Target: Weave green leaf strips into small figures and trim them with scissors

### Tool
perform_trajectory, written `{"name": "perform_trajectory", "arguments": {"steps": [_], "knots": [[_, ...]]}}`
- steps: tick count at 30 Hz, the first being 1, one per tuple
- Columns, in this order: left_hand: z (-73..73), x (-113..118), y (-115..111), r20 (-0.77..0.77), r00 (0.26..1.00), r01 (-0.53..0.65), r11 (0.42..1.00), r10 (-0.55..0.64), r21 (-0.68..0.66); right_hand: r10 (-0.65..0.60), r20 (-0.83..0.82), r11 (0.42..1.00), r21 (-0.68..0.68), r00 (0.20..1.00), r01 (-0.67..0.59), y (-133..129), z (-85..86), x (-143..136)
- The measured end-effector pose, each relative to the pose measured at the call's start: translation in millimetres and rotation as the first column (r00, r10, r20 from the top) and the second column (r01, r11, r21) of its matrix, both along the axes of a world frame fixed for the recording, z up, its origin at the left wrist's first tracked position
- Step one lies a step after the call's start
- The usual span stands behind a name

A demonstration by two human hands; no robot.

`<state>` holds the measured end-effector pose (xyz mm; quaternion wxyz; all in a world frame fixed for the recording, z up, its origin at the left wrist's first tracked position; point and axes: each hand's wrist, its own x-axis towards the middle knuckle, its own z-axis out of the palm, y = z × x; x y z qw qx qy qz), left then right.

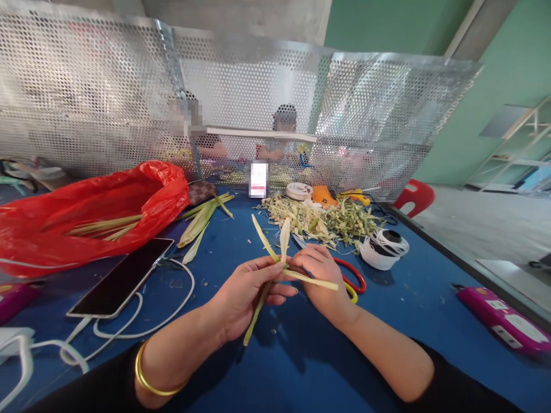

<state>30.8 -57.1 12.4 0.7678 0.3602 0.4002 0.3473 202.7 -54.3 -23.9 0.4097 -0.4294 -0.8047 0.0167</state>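
Several pale green-yellow leaf strips (284, 241) cross at one point above the table and fan out in different directions. My left hand (253, 289) pinches them at the crossing between thumb and fingers, with one strip hanging down below the palm. My right hand (321, 275) is closed at the same crossing, its curled fingers on the strips; its fingertips are partly hidden. One strip passes in front of this hand to the right. Scissors with red and yellow handles (359, 279) lie on the table behind my right hand, which partly covers them.
A heap of leaf scraps (340, 221) lies beyond my hands, with a spool of white string (384, 250) to its right. At left are a red plastic bag (99, 201), leaves (200, 223) and a phone (123, 278) on a white cable. A perforated metal screen (249, 80) stands behind.
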Motion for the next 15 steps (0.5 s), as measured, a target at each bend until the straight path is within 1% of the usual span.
{"name": "perform_trajectory", "arguments": {"steps": [3, 5, 8, 11, 13, 15], "knots": [[3.4, -1.4, -0.2, 0.049, 0.998, 0.042, 0.998, -0.041, -0.038, 0.029, 0.014, 1.000, -0.003, 0.999, -0.029, 2.4, 0.1, 3.3], [3.0, -2.0, -0.1, 0.098, 0.994, 0.058, 0.997, -0.052, -0.053, 0.050, 0.018, 0.999, -0.006, 0.999, -0.050, 2.8, 1.3, 4.6], [-1.7, -1.8, 0.3, 0.149, 0.987, 0.069, 0.996, -0.059, -0.061, 0.077, 0.013, 0.997, -0.013, 0.997, -0.077, 2.3, 2.4, 4.0], [-7.3, -0.4, -0.5, 0.136, 0.989, 0.068, 0.996, -0.059, -0.061, 0.097, -0.014, 0.995, -0.005, 0.995, -0.097, 1.9, 2.6, 1.1], [-9.3, 0.4, -1.7, 0.110, 0.993, 0.044, 0.998, -0.038, -0.051, 0.104, -0.078, 0.993, -0.045, 0.991, -0.108, 1.9, 3.5, -0.8], [-9.4, 1.0, -2.6, 0.084, 0.996, 0.011, 0.999, -0.008, -0.036, 0.127, -0.200, 0.972, -0.169, 0.972, -0.162, 1.8, 5.7, -1.7]]}}
